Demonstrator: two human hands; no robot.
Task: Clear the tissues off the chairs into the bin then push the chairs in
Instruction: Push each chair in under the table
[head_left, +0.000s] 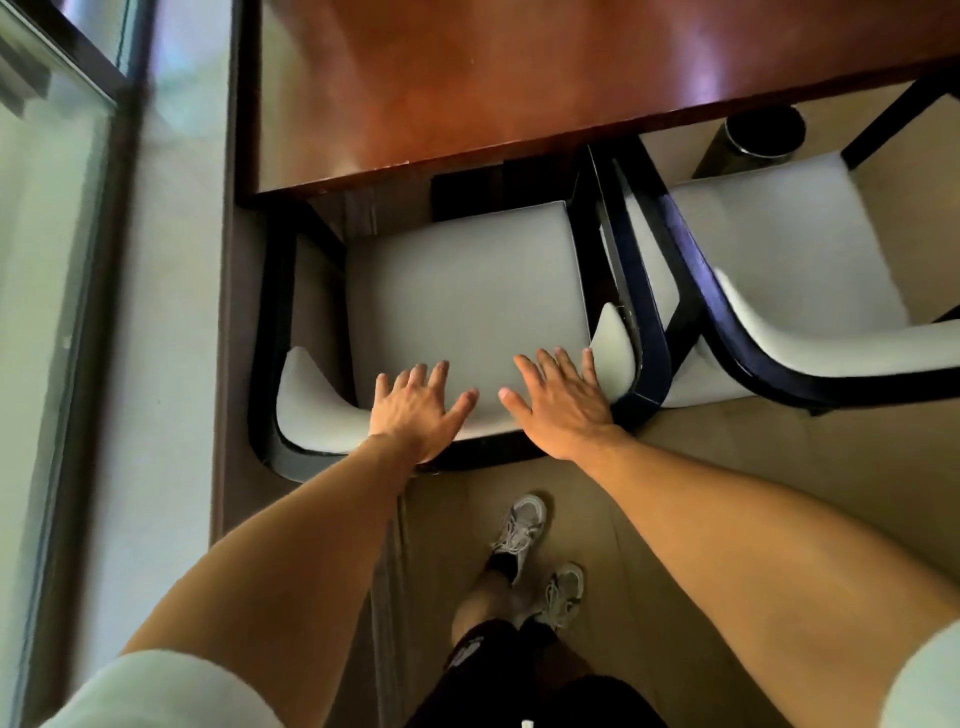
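Observation:
A dark-framed chair (467, 280) with a pale grey seat stands directly below me, its front partly under the wooden table (493, 78). My left hand (415, 405) and my right hand (558, 402) lie side by side at the chair's backrest, fingers straight and spread. No tissue shows on its seat. A second chair of the same kind (789, 249) stands to the right, turned at an angle and further out from the table; its seat also shows no tissue. A dark round bin (753, 140) stands on the floor beyond that chair, under the table edge.
A glass partition with a dark frame (67, 260) runs along the left, with a narrow strip of floor between it and the table. My feet in pale trainers (540, 561) stand on the beige floor behind the chair.

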